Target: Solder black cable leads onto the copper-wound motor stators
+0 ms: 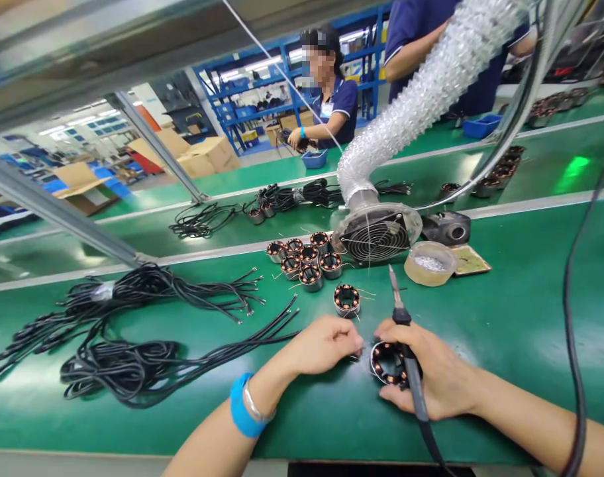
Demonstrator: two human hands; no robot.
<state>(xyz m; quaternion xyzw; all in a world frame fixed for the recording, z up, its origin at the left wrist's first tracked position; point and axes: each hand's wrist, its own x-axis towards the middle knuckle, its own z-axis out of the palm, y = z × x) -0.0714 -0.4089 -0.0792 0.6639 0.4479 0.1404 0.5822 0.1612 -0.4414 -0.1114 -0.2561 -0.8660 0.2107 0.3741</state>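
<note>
My right hand (438, 374) is wrapped round a copper-wound stator ring (381, 364) and also holds a soldering iron (415, 381), whose tip points up and away from me. Just left of the ring, my left hand (326, 344) has its fingers pinched together near a thin wire at the ring's edge; what lies between the fingertips is too small to make out. A single stator (346, 301) sits on the green bench beyond my hands, and behind it stands a group of several stators (309, 255) with thin wire ends sticking out.
Black cable bundles (123, 364) lie at the left. A fan with a foil duct (379, 235), a round tub (430, 263) and a flat tin (469, 260) stand behind my right hand. A black cord (570, 318) hangs at the right. Two people are across the bench.
</note>
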